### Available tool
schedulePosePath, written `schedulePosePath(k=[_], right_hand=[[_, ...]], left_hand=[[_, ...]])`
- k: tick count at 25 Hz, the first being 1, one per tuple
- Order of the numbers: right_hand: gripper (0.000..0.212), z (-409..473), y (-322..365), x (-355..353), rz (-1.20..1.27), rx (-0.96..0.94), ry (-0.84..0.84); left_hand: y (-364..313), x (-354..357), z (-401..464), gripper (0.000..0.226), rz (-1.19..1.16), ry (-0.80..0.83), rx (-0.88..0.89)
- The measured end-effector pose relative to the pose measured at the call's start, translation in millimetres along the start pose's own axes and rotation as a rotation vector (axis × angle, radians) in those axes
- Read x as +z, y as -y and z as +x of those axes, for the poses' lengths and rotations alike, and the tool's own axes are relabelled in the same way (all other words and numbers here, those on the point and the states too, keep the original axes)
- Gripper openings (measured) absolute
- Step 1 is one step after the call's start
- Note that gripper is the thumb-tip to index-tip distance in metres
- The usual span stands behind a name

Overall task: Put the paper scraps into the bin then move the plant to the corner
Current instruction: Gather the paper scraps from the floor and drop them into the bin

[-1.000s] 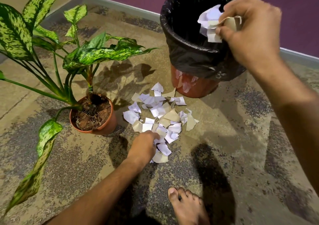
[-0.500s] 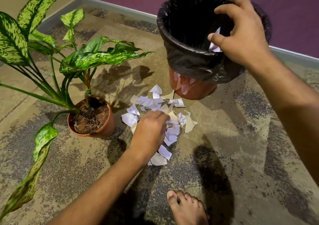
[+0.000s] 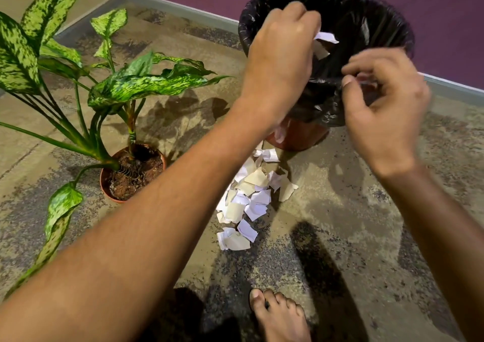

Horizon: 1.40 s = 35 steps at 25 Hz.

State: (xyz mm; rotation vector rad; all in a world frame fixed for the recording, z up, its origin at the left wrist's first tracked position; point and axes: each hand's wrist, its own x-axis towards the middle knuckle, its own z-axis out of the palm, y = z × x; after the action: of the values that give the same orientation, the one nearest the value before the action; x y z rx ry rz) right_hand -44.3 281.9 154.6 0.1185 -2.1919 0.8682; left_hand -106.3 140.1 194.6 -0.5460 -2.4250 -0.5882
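Holding a few paper scraps point(image 3: 324, 37) pinched over the bin point(image 3: 366, 8) mouth, the left hand point(image 3: 281, 61) is placed so they fall inside. Right hand point(image 3: 385, 105) hangs beside the rim, loosely curled – too blurred to tell if it's empty. Most scraps point(image 3: 251, 195) lie on the floor point(image 3: 353, 210) – plant point(image 3: 131, 84) unmoved.

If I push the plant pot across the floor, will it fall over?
It might. The plant looks top-heavy: long leaves spread far wider than its small terracotta pot, mostly to one side. The soil probably adds weight low down, which helps. The rough, patchy floor could catch the base, so lifting the pot seems safer than shoving.
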Motion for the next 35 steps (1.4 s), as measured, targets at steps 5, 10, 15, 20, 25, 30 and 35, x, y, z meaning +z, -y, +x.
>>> schedulePosePath(k=[5, 10, 15, 20, 25, 30, 35], right_hand=[[0.013, -58.5, -12.9, 1.4, -0.070, 0.104, 0.321], [0.030, -113.4, -51.3, 18.2, -0.227, 0.258, 0.822], [0.095, -152.6, -85.1, 38.8, -0.375, 0.337, 1.234], [0.117, -160.1, -93.6, 62.5, -0.373, 0.290, 1.246], [0.122, -148.5, -87.9, 87.8, -0.465, 0.190, 1.294], [0.120, -143.3, -73.9, 115.7, -0.361, 0.104, 1.323], [0.098, -154.4, -51.4, 131.7, -0.280, -0.023, 1.300]], left_hand=[[5.2, 14.9, 10.9, 0.036, 0.039, 0.139, -0.031], [15.2, 10.5, -44.5, 0.026, -0.106, -0.036, 0.171], [55.5, 26.4, -164.4, 0.022, -0.068, 0.134, 0.023], [100.9, 41.6, -245.8, 0.056, 0.068, 0.692, -0.313], [121.2, 51.1, -255.6, 0.090, 0.014, 0.827, -0.480], [116.0, 64.3, -246.9, 0.086, -0.058, 0.897, -0.563], [108.9, 70.6, -245.2, 0.053, -0.155, 0.842, -0.622]])
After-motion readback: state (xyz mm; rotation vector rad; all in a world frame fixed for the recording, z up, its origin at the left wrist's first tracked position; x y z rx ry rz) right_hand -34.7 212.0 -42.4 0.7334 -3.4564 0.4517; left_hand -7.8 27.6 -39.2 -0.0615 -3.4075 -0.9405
